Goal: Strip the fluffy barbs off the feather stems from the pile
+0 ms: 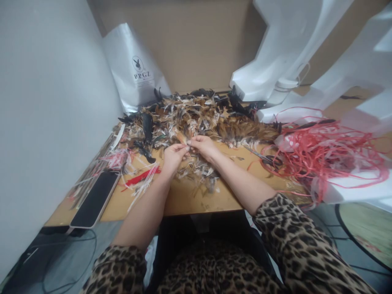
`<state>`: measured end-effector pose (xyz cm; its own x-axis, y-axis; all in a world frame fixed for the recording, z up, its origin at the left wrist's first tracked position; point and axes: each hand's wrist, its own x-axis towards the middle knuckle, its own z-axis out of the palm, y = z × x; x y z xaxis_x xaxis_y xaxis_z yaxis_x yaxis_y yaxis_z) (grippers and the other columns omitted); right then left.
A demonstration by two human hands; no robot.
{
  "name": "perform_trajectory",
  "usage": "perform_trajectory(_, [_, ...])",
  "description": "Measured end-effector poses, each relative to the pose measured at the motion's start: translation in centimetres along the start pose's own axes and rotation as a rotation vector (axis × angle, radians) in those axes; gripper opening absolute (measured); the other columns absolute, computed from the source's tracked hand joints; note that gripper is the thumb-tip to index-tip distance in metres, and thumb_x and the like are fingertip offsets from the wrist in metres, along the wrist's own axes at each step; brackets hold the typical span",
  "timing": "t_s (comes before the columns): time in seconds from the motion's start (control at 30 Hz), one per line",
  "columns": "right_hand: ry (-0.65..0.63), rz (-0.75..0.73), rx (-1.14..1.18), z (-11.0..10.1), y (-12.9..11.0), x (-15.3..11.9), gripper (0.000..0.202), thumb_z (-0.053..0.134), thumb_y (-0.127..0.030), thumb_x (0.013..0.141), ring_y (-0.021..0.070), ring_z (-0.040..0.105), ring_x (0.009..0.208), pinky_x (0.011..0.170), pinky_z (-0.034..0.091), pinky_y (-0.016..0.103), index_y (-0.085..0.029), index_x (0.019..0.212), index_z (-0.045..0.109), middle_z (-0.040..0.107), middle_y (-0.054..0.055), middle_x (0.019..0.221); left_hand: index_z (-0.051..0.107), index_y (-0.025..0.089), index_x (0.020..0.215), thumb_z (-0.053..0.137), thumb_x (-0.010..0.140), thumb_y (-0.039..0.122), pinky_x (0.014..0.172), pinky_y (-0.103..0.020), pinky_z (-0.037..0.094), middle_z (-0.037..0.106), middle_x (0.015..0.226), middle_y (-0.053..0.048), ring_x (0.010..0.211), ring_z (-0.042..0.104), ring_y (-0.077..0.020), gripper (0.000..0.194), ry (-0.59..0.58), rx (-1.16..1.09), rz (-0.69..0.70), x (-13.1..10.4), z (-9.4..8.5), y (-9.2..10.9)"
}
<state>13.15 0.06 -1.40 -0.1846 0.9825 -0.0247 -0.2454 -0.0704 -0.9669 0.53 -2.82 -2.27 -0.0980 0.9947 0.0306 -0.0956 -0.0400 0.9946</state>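
My left hand [175,157] and my right hand [203,145] meet above the wooden table [196,202], fingertips pinched together. A small orange-brown feather [181,137] stands up from between them, its lower end hidden by my fingers. Behind my hands spreads a wide heap of brown, white and black feathers [196,108]. Under and between my wrists lie loose greyish feathers [199,170]. To the right, a row of brown feathers [245,130] lies with its pale ends toward me.
Scissors [269,160] lie right of my forearm, beside a tangle of red strips [330,151]. At left are a phone [95,199], a red bundle [142,176] and white strips [143,190]. A white bag [137,77] stands behind, against the wall.
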Motion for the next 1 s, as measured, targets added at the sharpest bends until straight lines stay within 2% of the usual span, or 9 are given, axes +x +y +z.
perform_trajectory(0.1, [-0.051,-0.010,-0.001,-0.1,-0.3,-0.2,0.030,0.075,-0.034,0.050,0.0047,0.041,0.041,0.045,0.031,0.020,-0.013,0.057,0.055,0.051,-0.004,0.043,0.062,0.011,0.068,0.074,0.054,0.028,0.046,-0.018,0.038,0.059,0.053,0.000,0.046,0.051,-0.0063,0.025,-0.043,-0.056,-0.021,-0.1,-0.1,0.1])
perform_trajectory(0.27, [-0.214,0.064,0.249,0.0,-0.6,-0.4,0.034,0.078,-0.032,0.046,0.0049,0.043,0.045,0.050,0.035,0.020,-0.014,0.055,0.051,0.051,-0.005,0.046,0.062,0.011,0.067,0.076,0.053,0.023,0.049,-0.016,0.039,0.057,0.055,0.001,0.048,0.050,-0.0036,0.023,-0.199,-0.272,-0.095,-0.3,-0.5,0.6])
perform_trajectory(0.37, [-0.151,0.063,0.226,0.2,-0.6,-0.5,0.031,0.077,-0.032,0.047,0.0047,0.043,0.045,0.049,0.034,0.020,-0.013,0.058,0.055,0.053,-0.005,0.047,0.062,0.011,0.067,0.076,0.053,0.023,0.049,-0.016,0.039,0.057,0.056,0.001,0.049,0.049,-0.0035,0.023,-0.196,-0.282,-0.108,-0.2,-0.5,0.6])
perform_trajectory(0.47, [-0.060,0.012,0.044,0.1,-0.8,-0.6,0.028,0.075,-0.033,0.051,0.0044,0.041,0.044,0.047,0.031,0.019,-0.012,0.065,0.061,0.054,-0.004,0.047,0.062,0.012,0.068,0.075,0.054,0.024,0.048,-0.016,0.038,0.057,0.056,0.001,0.049,0.050,-0.0041,0.022,-0.151,-0.226,-0.096,0.0,-0.4,0.2])
perform_trajectory(0.57, [-0.012,-0.074,-0.108,-0.1,-1.2,-0.7,0.025,0.072,-0.032,0.054,0.0045,0.043,0.047,0.048,0.032,0.019,-0.012,0.064,0.062,0.056,-0.004,0.051,0.062,0.013,0.069,0.073,0.056,0.027,0.048,-0.017,0.037,0.059,0.057,0.000,0.048,0.050,-0.0049,0.023,-0.137,-0.154,-0.042,0.3,-0.4,-0.2])
perform_trajectory(0.67, [0.024,-0.114,-0.117,-0.6,-2.0,-0.5,0.025,0.071,-0.035,0.055,0.0039,0.040,0.044,0.046,0.030,0.018,-0.013,0.062,0.060,0.054,-0.005,0.049,0.065,0.012,0.077,0.072,0.058,0.032,0.049,-0.018,0.038,0.063,0.067,-0.003,0.053,0.053,-0.0064,0.028,-0.113,-0.082,0.032,0.7,-0.7,-0.6])
perform_trajectory(0.83, [0.148,-0.140,-0.047,-3.2,-4.4,-0.4,0.028,0.071,-0.037,0.053,0.0036,0.034,0.038,0.039,0.024,0.018,-0.015,0.062,0.055,0.048,-0.006,0.044,0.065,0.012,0.075,0.069,0.060,0.038,0.046,-0.018,0.038,0.063,0.066,-0.003,0.049,0.052,-0.0059,0.030,-0.056,-0.036,0.027,1.2,-1.3,-1.0])
perform_trajectory(0.93, [0.234,-0.180,-0.080,-6.2,-5.9,-1.4,0.029,0.071,-0.037,0.054,0.0036,0.030,0.035,0.037,0.022,0.018,-0.016,0.062,0.052,0.041,-0.008,0.039,0.065,0.012,0.073,0.069,0.059,0.038,0.046,-0.018,0.038,0.063,0.068,-0.004,0.050,0.052,-0.0062,0.030,-0.069,-0.014,0.030,1.1,-1.3,-1.0])
perform_trajectory(1.0, [0.342,-0.221,-0.144,-8.8,-6.4,-2.6,0.029,0.070,-0.037,0.056,0.0037,0.030,0.034,0.036,0.019,0.018,-0.016,0.063,0.052,0.041,-0.007,0.039,0.065,0.011,0.071,0.069,0.060,0.037,0.045,-0.017,0.038,0.063,0.066,-0.004,0.049,0.051,-0.0058,0.029,-0.078,0.013,0.030,0.9,-1.1,-0.8])
